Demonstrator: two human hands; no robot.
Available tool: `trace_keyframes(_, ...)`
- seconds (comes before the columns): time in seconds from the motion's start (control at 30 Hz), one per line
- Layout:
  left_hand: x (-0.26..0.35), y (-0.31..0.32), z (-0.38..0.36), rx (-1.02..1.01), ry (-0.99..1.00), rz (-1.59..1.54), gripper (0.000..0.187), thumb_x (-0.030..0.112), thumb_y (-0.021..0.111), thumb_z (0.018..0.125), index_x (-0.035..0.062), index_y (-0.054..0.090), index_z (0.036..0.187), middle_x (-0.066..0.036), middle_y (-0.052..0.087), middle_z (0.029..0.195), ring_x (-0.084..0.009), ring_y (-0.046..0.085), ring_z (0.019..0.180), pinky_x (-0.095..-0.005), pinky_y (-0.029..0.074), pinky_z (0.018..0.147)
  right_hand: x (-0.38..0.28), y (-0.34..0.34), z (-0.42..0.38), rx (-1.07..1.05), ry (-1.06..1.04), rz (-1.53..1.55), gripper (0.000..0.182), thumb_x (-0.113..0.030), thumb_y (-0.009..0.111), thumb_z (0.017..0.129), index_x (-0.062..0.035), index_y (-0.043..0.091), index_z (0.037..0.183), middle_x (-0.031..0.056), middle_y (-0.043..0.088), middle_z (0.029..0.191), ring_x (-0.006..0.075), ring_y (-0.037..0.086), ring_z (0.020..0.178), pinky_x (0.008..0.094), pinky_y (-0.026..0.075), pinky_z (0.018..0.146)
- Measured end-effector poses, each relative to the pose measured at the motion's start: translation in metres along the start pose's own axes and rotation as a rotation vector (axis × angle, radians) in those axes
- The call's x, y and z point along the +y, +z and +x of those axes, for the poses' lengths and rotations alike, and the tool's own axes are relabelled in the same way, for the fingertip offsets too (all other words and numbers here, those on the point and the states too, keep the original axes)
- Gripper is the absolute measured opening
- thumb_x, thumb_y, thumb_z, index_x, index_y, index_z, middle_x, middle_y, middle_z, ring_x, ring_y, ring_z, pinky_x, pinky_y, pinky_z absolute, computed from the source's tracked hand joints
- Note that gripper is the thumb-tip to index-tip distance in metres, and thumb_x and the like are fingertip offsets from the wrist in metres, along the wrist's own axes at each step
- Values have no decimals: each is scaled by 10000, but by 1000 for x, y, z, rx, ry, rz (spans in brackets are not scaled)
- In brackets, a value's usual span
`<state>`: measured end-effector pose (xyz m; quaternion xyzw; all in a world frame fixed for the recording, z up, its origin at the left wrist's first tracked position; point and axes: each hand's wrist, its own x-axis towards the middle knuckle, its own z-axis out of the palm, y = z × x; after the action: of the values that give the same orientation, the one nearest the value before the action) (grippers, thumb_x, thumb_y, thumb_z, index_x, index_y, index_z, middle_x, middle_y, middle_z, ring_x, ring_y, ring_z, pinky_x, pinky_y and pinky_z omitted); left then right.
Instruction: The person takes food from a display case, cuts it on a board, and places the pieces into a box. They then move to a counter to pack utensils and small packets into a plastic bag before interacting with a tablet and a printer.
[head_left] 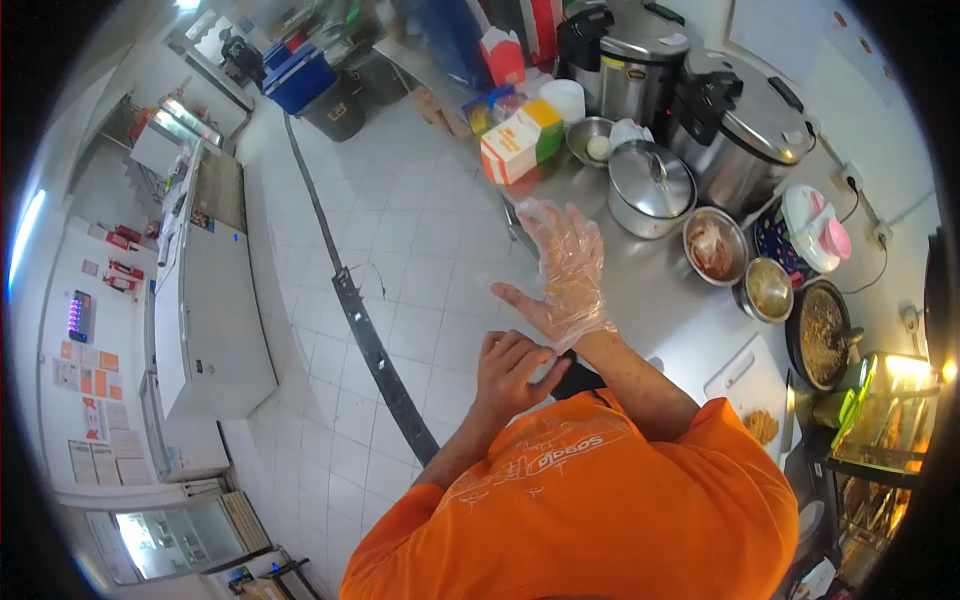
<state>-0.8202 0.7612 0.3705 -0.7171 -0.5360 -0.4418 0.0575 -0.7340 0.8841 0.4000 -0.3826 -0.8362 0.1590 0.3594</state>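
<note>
A clear plastic glove [590, 318] covers my right hand [560, 265], which is raised beside the steel counter's edge with its fingers spread and nothing in them. Bare and just below it, my left hand [515, 375] has its fingers curled at the glove's cuff, pinching the plastic near the right wrist. To the right lies a white cutting board [735, 385] with a small heap of orange-brown chopped food [762, 427]. A knife [789, 410] rests along the board's right side.
Along the counter stand a lidded pot [652, 185], a bowl of raw meat [712, 247], another metal bowl [766, 290], a dark pan [820, 335] and two large cookers [755, 125]. A carton [515, 145] sits at the far edge. Left, a black strip [380, 370] crosses the tiled floor.
</note>
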Motion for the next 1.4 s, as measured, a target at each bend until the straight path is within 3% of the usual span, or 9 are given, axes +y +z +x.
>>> trace_keyframes(0.1, -67, 3, 16, -172, -23, -166, 237, 129, 833, 700, 113, 614, 791, 1, 607, 728, -200, 582, 667, -342, 398, 617, 42, 65, 43, -196, 54, 45, 562, -557, 666, 818, -159, 618, 1212, 112, 564, 1301, 334, 457, 1284, 504, 304, 1101)
trace_keyframes(0.2, -136, -4, 37, -245, -167, -183, 205, 111, 817, 733, 99, 649, 850, -28, 644, 776, -223, 611, 701, -353, 448, 638, 97, 134, 89, -878, -34, -229, 267, -303, 623, 887, -79, 733, 982, 125, 709, 1062, 303, 654, 1059, 403, 510, 918)
trace_keyframes(0.37, -244, -34, 91, -247, -514, -88, 224, 94, 782, 776, 56, 676, 970, -70, 670, 827, -250, 644, 795, -364, 501, 728, 140, 180, 135, -1221, -18, -301, 226, -178, 564, 890, -71, 745, 975, 163, 708, 1071, 312, 675, 1029, 412, 539, 870)
trace_keyframes(0.77, -514, 131, 309, -461, -185, -115, 349, 323, 709, 850, 68, 654, 1082, -118, 649, 1117, -317, 598, 1079, -433, 459, 918, 181, 178, 226, -918, 274, -387, 261, -256, 521, 933, -74, 700, 987, 178, 689, 1038, 378, 650, 992, 446, 511, 880)
trace_keyframes(0.97, -606, 208, 378, -705, -184, 62, 540, 424, 741, 798, 69, 608, 1182, -143, 639, 1149, -346, 576, 1145, -494, 461, 938, 175, 169, 204, -472, 1047, -318, 284, -357, 586, 914, -107, 668, 1022, 157, 683, 1034, 357, 610, 1064, 447, 485, 910)
trace_keyframes(1.1, -607, 238, 369, -961, 94, -175, 769, 491, 785, 732, 66, 515, 1314, -175, 585, 1269, -384, 562, 1165, -561, 463, 925, 147, 193, 184, -206, 1311, -205, 295, -363, 600, 918, -110, 665, 1056, 162, 683, 1050, 357, 615, 1043, 439, 488, 907)
trace_keyframes(1.2, -557, 231, 344, -1086, -30, -104, 1024, 529, 827, 666, 63, 353, 1445, -208, 460, 1403, -404, 484, 1250, -588, 400, 997, 117, 219, 171, -145, 1465, -131, 268, -348, 628, 903, -122, 674, 1040, 163, 691, 1038, 353, 633, 1018, 435, 501, 893)
trace_keyframes(1.3, -546, 245, 316, -787, 150, -202, 1177, 432, 891, 593, 71, 239, 1504, -200, 315, 1514, -383, 349, 1379, -574, 294, 1107, 102, 236, 159, -91, 1530, -117, 260, -341, 632, 895, -129, 680, 1038, 167, 696, 1049, 356, 644, 1000, 434, 509, 882)
trace_keyframes(1.4, -549, 277, 336, -874, 334, -220, 1181, 424, 921, 527, 125, 309, 1491, -122, 334, 1502, -343, 299, 1389, -617, 233, 1099, 82, 243, 154, -36, 1575, -148, 259, -318, 642, 891, -113, 683, 1044, 163, 704, 1037, 340, 662, 968, 412, 521, 858)
